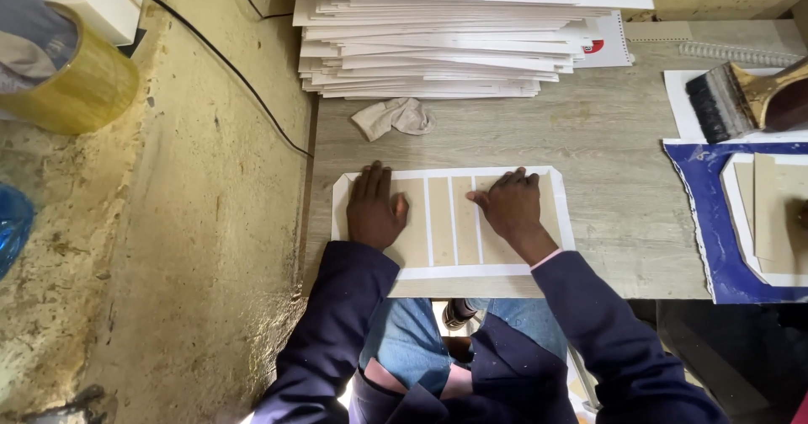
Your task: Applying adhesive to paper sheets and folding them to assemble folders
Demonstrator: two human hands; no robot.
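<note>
The counter (606, 138) carries a tall stack of white sheets (438, 37) at twelve o'clock. At its near edge, six o'clock, lies a white sheet with tan board panels (446, 222). The left hand (374, 209) presses flat on its nine o'clock end, the right hand (509, 209) on its three o'clock side, each grip released, fingers spread. A crumpled cloth (394, 117) lies between stack and sheet.

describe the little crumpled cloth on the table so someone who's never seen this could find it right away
Start at the tall stack of white sheets at the table's far edge. Just in front of its left corner lies the crumpled cloth, beyond the left hand. It is the only soft, beige, wrinkled thing among flat boards.
</note>
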